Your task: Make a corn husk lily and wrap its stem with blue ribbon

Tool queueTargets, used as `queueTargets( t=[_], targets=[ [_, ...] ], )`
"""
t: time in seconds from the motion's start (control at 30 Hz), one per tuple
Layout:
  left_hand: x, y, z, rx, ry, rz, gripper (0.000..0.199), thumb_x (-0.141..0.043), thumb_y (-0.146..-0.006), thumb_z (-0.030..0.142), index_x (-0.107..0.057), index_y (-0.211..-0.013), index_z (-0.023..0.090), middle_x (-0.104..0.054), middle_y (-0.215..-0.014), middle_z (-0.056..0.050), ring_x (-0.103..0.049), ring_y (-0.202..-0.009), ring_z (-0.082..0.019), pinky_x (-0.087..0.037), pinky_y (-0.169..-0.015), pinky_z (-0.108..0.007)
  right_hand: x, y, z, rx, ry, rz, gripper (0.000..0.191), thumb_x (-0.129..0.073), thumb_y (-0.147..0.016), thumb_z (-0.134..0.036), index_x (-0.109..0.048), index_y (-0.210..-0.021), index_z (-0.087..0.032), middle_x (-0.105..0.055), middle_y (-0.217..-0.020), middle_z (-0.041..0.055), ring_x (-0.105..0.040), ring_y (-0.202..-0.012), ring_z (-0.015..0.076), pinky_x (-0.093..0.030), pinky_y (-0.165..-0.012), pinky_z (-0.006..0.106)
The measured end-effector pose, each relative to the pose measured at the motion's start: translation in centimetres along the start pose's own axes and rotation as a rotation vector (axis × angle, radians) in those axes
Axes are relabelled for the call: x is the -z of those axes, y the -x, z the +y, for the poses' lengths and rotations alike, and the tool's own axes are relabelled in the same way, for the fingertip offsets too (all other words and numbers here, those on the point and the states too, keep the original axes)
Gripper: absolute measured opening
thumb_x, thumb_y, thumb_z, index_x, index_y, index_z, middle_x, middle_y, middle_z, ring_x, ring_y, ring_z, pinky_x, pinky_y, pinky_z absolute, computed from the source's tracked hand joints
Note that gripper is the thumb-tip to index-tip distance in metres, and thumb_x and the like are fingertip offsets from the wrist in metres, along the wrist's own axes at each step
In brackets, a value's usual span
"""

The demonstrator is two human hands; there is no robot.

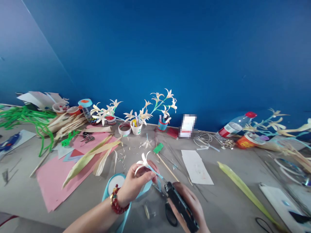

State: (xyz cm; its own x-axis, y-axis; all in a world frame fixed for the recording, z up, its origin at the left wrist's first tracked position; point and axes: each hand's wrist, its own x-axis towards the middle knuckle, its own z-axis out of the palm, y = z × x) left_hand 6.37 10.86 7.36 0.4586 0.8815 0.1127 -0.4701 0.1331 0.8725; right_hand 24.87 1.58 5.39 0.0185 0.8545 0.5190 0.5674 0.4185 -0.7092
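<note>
My left hand, with a red beaded bracelet on its wrist, pinches a white artificial flower by its blue-wrapped stem, just under the petals. My right hand is wrapped around black-handled pliers; their narrow metal tip meets the lower end of the stem. Beneath the left wrist lies a roll of light blue tape, partly covered by the hand. Black-handled scissors rest under the pliers, their blades mostly hidden. A small spool sits on the table between my forearms.
Pink paper sheets and corn husks spread over the left side, near green pipe cleaners. Finished flowers stand in cups along the blue wall. White paper, a plastic bottle and a green husk strip lie rightward.
</note>
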Motion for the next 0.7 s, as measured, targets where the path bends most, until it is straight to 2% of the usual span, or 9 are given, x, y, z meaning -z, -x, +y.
queueTargets(
  t=[0.4, 0.57, 0.7],
  targets=[
    [-0.01, -0.07, -0.47, 0.008, 0.002, 0.021, 0.018, -0.074, -0.080, 0.031, -0.072, -0.077, 0.014, -0.064, -0.078, -0.005, -0.058, -0.062, -0.012, -0.049, -0.062, -0.026, 0.02, 0.62, 0.62, 0.021, -0.012, -0.009, 0.013, -0.060, -0.085, -0.021, -0.062, -0.098, -0.024, -0.070, -0.085, 0.0092, -0.071, -0.076, 0.0279, -0.058, -0.064, 0.032],
    [-0.06, -0.08, -0.50, -0.004, 0.007, 0.044, 0.017, -0.073, -0.081, 0.030, -0.071, -0.076, 0.014, -0.063, -0.077, -0.004, -0.058, -0.061, -0.012, -0.049, -0.062, -0.026, 0.16, 0.57, 0.65, 0.037, -0.046, -0.031, 0.017, -0.061, -0.085, -0.020, -0.061, -0.102, -0.024, -0.069, -0.086, 0.0081, -0.071, -0.075, 0.0263, -0.058, -0.067, 0.032],
    [-0.06, -0.04, -0.47, -0.002, 0.020, 0.029, 0.014, -0.072, -0.082, 0.028, -0.072, -0.077, 0.015, -0.063, -0.078, -0.004, -0.058, -0.062, -0.011, -0.049, -0.062, -0.026, 0.46, 0.21, 0.20, 0.025, -0.059, -0.044, 0.012, -0.059, -0.085, -0.018, -0.061, -0.096, -0.023, -0.068, -0.082, 0.0072, -0.070, -0.070, 0.0238, -0.057, -0.064, 0.030]
  ],
)
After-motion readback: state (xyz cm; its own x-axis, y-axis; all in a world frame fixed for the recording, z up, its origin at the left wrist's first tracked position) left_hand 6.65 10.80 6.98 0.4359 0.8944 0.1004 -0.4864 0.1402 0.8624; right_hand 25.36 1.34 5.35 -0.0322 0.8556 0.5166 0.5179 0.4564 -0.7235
